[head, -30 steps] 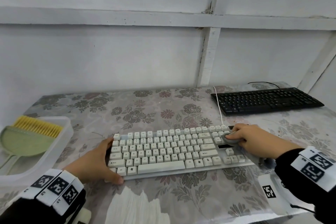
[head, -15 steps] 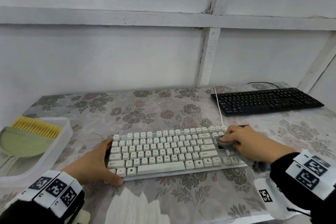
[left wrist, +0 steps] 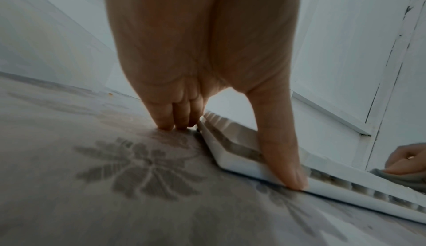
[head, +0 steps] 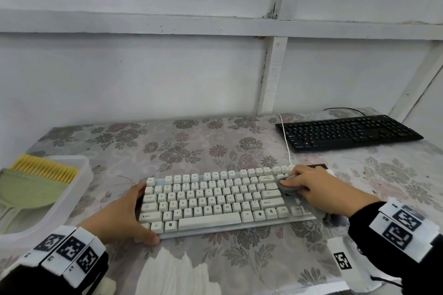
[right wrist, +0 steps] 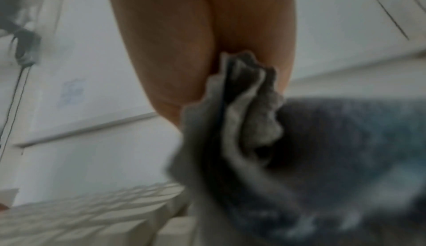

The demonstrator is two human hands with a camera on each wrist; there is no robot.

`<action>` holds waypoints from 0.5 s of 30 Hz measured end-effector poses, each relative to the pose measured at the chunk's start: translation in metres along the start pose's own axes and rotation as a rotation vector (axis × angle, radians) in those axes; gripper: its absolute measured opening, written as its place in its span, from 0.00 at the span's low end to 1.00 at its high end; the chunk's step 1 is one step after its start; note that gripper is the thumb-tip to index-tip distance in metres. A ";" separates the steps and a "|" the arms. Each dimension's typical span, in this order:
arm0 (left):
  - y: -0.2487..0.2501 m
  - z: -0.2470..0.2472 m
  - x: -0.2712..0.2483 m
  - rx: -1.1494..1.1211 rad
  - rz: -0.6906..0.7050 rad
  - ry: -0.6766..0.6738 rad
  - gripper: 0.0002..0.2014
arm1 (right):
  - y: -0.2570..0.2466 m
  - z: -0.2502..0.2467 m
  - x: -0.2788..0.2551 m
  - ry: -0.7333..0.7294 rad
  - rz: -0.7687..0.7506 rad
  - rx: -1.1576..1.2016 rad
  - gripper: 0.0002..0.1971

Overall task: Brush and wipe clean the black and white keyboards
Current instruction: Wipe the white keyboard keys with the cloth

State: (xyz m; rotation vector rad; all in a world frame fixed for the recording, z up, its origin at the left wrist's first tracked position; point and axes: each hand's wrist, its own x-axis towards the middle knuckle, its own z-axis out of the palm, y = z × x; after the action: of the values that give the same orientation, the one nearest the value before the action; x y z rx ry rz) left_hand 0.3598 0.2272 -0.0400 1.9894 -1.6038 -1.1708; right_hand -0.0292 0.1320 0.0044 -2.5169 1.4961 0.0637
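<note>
White keyboard (head: pixel 215 201) under right hand's (head: pixel 318 189) crumpled grey cloth (head: pixel 288 189).

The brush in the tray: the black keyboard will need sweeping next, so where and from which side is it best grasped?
Probably by the flat green body, from above: the brush lies flat in the white tray with its yellow bristles pointing away toward the wall. Its thin handle runs toward the person but fades at the frame edge. The left hand is nearer, though it now steadies the white keyboard.
</note>
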 end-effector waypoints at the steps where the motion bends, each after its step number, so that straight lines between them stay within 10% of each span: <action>1: 0.001 0.000 0.000 -0.002 0.001 -0.001 0.75 | 0.003 -0.002 -0.002 -0.009 0.018 -0.016 0.15; 15: 0.001 0.000 -0.001 -0.034 0.011 -0.004 0.73 | 0.042 -0.014 -0.013 0.010 0.096 0.000 0.15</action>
State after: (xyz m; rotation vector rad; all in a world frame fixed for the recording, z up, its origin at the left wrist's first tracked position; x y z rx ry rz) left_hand 0.3589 0.2278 -0.0392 1.9562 -1.5842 -1.1902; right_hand -0.0729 0.1215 0.0129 -2.4475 1.6198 0.0657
